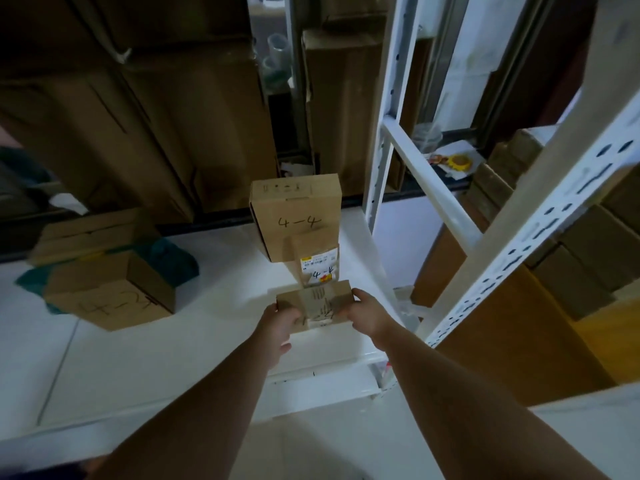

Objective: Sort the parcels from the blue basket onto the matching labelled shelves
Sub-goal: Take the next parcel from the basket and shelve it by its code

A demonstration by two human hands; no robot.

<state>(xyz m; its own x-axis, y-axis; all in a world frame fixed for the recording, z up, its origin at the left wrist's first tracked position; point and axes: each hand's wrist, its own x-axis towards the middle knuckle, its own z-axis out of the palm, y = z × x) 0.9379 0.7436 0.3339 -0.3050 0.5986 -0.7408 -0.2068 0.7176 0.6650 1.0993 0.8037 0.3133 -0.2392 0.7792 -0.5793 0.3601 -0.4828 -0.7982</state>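
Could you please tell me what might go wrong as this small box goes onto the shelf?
1. The small box, gripped by the left hand and right hand, is close against the labelled parcel; pushing on could shove it into the tall 4-4 box.
2. Its own marking is blurred, so a mismatch may go unnoticed.

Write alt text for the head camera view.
The left hand and right hand hold a small cardboard parcel over a white shelf, just in front of a small box and a taller box, both marked 4-4. Another carton sits further left.
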